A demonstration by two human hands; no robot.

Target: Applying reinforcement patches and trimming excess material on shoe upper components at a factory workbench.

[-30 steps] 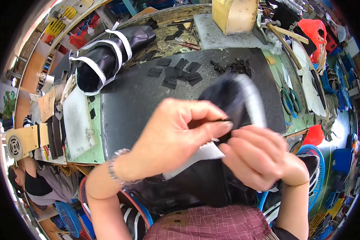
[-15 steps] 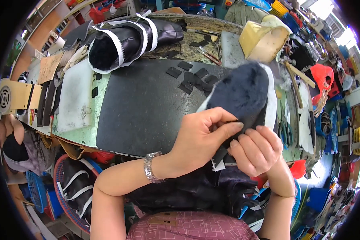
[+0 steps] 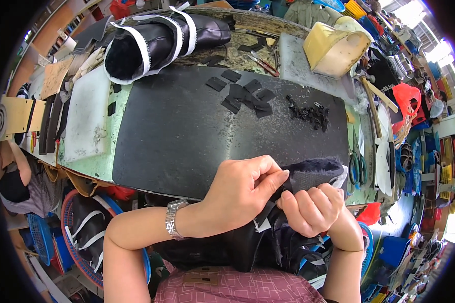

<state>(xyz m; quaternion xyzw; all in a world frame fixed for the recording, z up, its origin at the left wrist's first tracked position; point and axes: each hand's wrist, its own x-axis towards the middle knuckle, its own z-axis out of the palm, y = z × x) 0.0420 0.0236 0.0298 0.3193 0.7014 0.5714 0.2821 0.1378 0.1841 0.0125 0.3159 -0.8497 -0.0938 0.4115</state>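
Both my hands hold a black fur-lined boot upper at the near edge of the bench. Dark fur shows at its opening, with grey cloth below and a pale edge at the right. My left hand, a metal watch on its wrist, pinches the upper's edge between thumb and forefinger. Curled fingers of my right hand grip it just beside; what lies under them is hidden. Black leather hangs below my hands over my lap. Beyond them, small black rectangular patches and a heap of tiny black zip sliders lie on the black mat.
Black boot uppers with white edging lie at the back left. A white board is left of the mat. A yellowish block, a hammer and scissors lie right. A basket stands low left; another person sits beyond.
The boot upper's furry end has tipped down and toward me, uncovering the heap of tiny black parts on the mat. Both hands keep their hold, the left slightly lower.
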